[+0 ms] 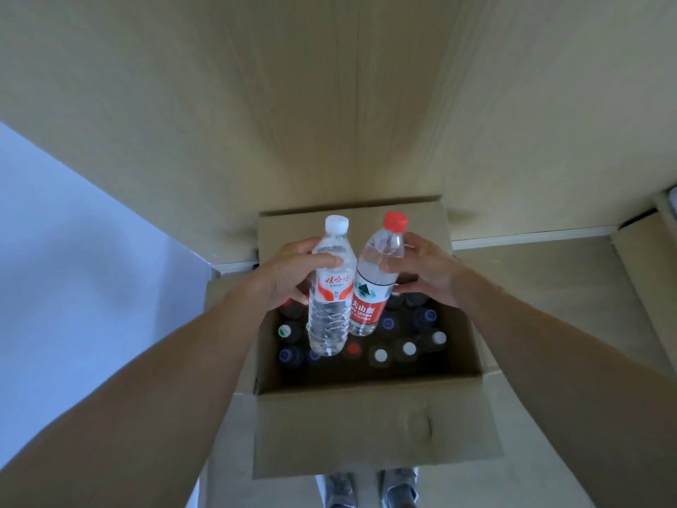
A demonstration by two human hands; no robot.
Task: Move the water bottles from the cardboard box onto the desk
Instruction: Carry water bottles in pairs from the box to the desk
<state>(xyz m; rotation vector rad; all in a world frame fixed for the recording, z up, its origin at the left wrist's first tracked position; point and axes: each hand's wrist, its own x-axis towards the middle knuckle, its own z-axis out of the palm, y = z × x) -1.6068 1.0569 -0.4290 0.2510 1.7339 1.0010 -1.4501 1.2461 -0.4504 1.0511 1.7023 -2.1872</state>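
Note:
An open cardboard box stands on the floor below me, with several capped water bottles upright inside. Above the box, my left hand grips a clear bottle with a white cap around its upper body. My right hand grips a bottle with a red cap and red label near its shoulder. Both bottles are upright, side by side and touching. The light wooden desk spreads out beyond the box.
A pale wall or panel rises at the left. The box's flaps are folded outward on all sides. My shoes show below the near flap. A floor strip and another cardboard edge lie at the right.

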